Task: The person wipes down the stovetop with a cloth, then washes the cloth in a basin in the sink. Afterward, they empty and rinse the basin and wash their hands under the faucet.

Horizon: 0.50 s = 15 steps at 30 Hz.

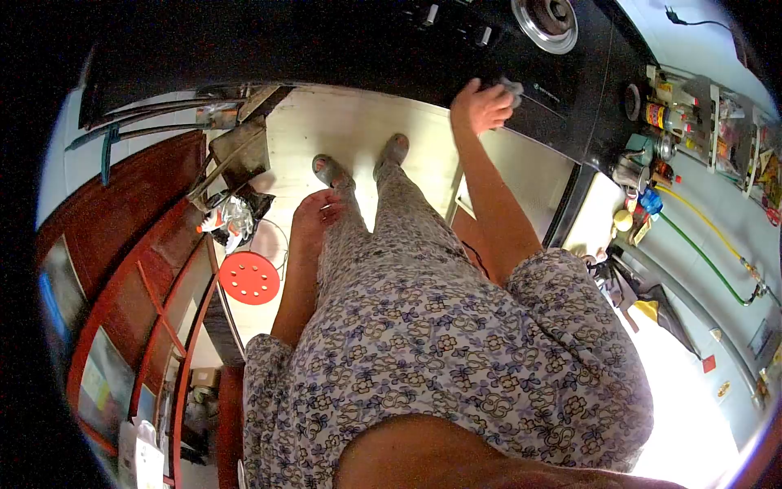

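We grip a grey cloth (pixel 512 88) against the black stove (pixel 456 45) in our right hand (pixel 485 107), our left hand (pixel 314 215) hanging with fingers loosely spread.

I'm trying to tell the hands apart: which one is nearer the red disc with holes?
Left. The left hand hangs just above and right of the red disc in the picture; the right hand is farther, at the black stove, with a grey cloth.

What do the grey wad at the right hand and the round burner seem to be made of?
Grey wad: probably cloth, dull finish, judging by its soft, crumpled shape; fibre unclear. Burner: likely metal, its polished rim showing bright reflections.
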Each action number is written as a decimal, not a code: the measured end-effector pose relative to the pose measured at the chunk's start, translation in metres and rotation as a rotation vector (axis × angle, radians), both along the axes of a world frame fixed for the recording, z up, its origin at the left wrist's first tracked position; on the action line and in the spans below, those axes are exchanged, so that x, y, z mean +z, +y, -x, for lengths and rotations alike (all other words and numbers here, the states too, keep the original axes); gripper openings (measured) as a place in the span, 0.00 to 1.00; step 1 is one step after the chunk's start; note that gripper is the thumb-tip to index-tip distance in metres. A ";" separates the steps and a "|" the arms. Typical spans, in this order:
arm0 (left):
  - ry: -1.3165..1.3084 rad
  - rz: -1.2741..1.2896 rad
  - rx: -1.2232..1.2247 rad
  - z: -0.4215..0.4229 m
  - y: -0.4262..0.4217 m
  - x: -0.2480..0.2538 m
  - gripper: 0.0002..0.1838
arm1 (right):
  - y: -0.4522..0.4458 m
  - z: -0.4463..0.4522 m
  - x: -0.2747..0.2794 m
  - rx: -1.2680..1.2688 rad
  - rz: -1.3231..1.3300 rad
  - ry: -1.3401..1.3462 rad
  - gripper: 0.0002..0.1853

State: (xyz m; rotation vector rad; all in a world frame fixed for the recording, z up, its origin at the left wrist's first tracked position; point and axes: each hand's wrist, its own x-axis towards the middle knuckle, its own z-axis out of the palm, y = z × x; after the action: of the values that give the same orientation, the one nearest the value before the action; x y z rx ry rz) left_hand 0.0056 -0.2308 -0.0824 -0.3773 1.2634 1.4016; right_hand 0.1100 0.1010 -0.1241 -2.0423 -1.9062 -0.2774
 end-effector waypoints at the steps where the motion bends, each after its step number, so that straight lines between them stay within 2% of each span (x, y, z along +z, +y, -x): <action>1: 0.006 -0.007 0.013 0.007 -0.007 0.001 0.15 | -0.014 0.019 -0.002 0.040 -0.022 -0.018 0.29; 2: -0.027 0.026 0.046 0.014 -0.019 -0.011 0.18 | -0.030 0.041 -0.004 0.131 0.002 0.016 0.29; 6: 0.069 0.037 0.090 0.029 -0.050 -0.004 0.19 | -0.104 0.151 0.022 0.491 0.160 0.163 0.26; 9: 0.069 0.043 0.191 0.036 -0.077 0.001 0.19 | -0.145 0.231 0.021 0.783 0.220 0.253 0.25; 11: 0.150 0.061 0.176 0.036 -0.095 0.001 0.17 | -0.165 0.280 0.016 1.008 0.297 0.287 0.24; 13: 0.204 0.085 0.140 0.034 -0.118 -0.009 0.17 | -0.183 0.304 0.058 1.301 0.628 0.421 0.22; 15: 0.197 0.114 0.126 0.035 -0.131 -0.008 0.17 | -0.209 0.317 0.080 1.337 0.907 0.739 0.21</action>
State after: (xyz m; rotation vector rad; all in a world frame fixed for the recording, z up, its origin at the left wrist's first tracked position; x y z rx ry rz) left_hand -0.0292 -0.3619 -0.0908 -0.4099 1.5074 1.5051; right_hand -0.2067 -0.1075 -0.0443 -0.4717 -2.4510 1.5792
